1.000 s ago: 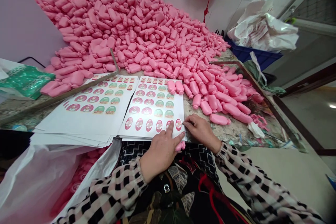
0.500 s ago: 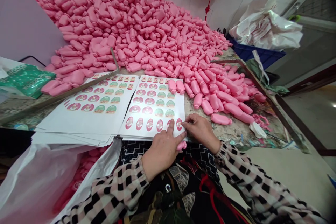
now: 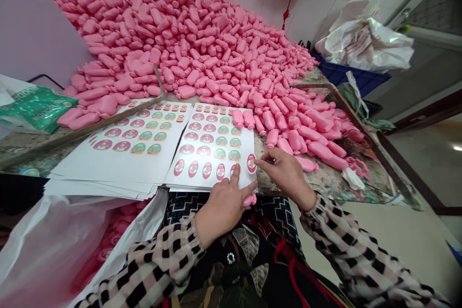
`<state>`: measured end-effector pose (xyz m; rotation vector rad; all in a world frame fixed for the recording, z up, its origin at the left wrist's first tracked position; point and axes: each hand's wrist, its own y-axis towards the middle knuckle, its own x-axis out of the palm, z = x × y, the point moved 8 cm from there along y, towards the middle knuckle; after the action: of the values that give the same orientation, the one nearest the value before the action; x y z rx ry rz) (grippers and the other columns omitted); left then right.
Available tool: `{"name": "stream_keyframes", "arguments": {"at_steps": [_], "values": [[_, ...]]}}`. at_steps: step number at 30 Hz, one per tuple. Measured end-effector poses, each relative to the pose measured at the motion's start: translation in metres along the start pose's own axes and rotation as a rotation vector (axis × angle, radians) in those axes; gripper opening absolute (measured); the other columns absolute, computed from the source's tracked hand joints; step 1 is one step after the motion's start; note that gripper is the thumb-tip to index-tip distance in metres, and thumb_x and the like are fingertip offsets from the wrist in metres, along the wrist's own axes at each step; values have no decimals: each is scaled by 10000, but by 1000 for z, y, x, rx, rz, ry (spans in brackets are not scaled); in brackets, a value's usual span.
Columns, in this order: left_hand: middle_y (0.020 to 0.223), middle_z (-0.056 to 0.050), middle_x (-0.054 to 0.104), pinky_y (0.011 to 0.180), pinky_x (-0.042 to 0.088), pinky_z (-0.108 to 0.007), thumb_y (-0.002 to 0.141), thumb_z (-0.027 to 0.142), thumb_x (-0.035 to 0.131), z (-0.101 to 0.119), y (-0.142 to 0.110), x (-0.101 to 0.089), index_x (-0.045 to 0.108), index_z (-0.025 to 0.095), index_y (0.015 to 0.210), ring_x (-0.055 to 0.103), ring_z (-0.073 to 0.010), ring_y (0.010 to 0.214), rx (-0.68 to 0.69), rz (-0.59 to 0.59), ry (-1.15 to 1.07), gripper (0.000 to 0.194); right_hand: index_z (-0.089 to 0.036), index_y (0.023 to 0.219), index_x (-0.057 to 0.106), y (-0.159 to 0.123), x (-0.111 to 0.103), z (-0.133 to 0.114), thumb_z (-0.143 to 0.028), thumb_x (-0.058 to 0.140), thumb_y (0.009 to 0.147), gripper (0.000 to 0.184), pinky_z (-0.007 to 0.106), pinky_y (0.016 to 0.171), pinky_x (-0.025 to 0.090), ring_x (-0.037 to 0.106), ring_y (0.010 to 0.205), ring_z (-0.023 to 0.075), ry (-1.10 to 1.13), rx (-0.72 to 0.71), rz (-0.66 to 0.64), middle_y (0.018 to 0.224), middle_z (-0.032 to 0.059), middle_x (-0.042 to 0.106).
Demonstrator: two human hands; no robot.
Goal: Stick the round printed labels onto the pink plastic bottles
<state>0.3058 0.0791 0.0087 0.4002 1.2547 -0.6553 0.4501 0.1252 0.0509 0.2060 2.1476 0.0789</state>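
My right hand [image 3: 287, 173] pinches the edge of a red oval sticker [image 3: 251, 163] at the right edge of a sticker sheet [image 3: 246, 142]. The sticker is lifted off the sheet at this corner. My left hand [image 3: 222, 207] presses the sheet's near edge with its index finger stretched out. Tucked under that hand is a small pink bottle [image 3: 250, 199], with only its neck end showing. Rows of pink and green stickers cover the sheet, and two pink bottles [image 3: 243, 119] lie on its far right corner.
A large heap of pink bottles [image 3: 202, 38] fills the back of the table. Another stack of sticker sheets [image 3: 104, 168] lies left, under a metal bar [image 3: 108, 122]. Below it hangs a white sack [image 3: 46, 236] with pink bottles inside. A blue crate [image 3: 361, 79] stands back right.
My right hand has moved up and slightly right, raising the oval sticker from its place in the bottom row. My left hand stays on the sheet with the bottle.
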Motion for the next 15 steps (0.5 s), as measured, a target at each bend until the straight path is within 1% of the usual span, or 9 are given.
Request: {"name": "stream_keyframes", "arguments": {"at_steps": [1, 3, 4, 6, 8, 10, 11, 13, 15], "values": [[1476, -116, 237, 854, 429, -443, 842, 342, 519, 0, -2, -3, 364, 376, 1345, 534, -282, 1054, 19, 18, -65, 528, -209, 699, 623, 0, -2, 5, -456, 602, 752, 254, 260, 558, 344, 540, 660, 141, 71, 15, 10, 742, 6, 633], [1376, -97, 404, 906, 403, -425, 845, 364, 520, -2, -5, -13, 449, 323, 1284, 515, -255, 1076, 37, 76, -299, 447, -196, 723, 624, -1, -8, 13, -457, 619, 740, 262, 266, 576, 375, 532, 649, 141, 268, 55, 50, 718, 10, 625], [1267, -85, 506, 899, 409, -398, 835, 396, 534, -5, -5, -18, 504, 287, 1220, 526, -234, 1043, 17, 102, -472, 401, -188, 729, 620, -2, -11, 16, -455, 633, 730, 267, 267, 577, 384, 522, 634, 137, 380, 78, 76, 701, 9, 617], [994, -52, 611, 764, 455, -320, 823, 499, 512, -16, -5, -19, 558, 233, 1078, 566, -175, 841, -92, 107, -919, 371, -180, 725, 608, -5, -17, 17, -437, 666, 710, 264, 264, 572, 389, 499, 608, 125, 583, 110, 125, 673, -1, 593], [806, -26, 591, 566, 425, -242, 824, 616, 399, -20, -2, -9, 543, 208, 1015, 515, -112, 606, -229, 15, -1432, 473, -181, 712, 599, -9, -18, 8, -405, 686, 704, 240, 256, 570, 387, 483, 603, 113, 714, 106, 125, 668, -12, 576], [731, -13, 561, 476, 363, -204, 812, 684, 299, -15, 2, 1, 512, 207, 998, 465, -82, 506, -342, -100, -1866, 554, -184, 700, 597, -16, -15, -8, -385, 692, 705, 222, 252, 577, 389, 480, 609, 109, 770, 74, 84, 666, -17, 570], [706, -9, 553, 465, 352, -197, 798, 704, 294, -13, 4, 5, 502, 208, 979, 466, -79, 491, -387, -135, -2016, 567, -185, 697, 598, -20, -11, -16, -383, 691, 708, 219, 251, 575, 390, 480, 609, 110, 774, 58, 49, 665, -17, 571], [665, -4, 546, 458, 358, -196, 779, 707, 346, -12, 8, 9, 492, 205, 921, 487, -86, 480, -454, -151, -2166, 542, -186, 694, 602, -28, -2, -29, -386, 685, 714, 218, 248, 565, 392, 485, 607, 112, 757, 35, -11, 666, -12, 579], [633, -4, 545, 449, 367, -199, 790, 682, 374, -12, 10, 10, 493, 196, 881, 497, -94, 466, -478, -142, -2196, 509, -188, 697, 606, -33, 7, -34, -388, 682, 718, 215, 246, 564, 396, 502, 621, 119, 720, 23, -38, 675, -6, 593]]}}
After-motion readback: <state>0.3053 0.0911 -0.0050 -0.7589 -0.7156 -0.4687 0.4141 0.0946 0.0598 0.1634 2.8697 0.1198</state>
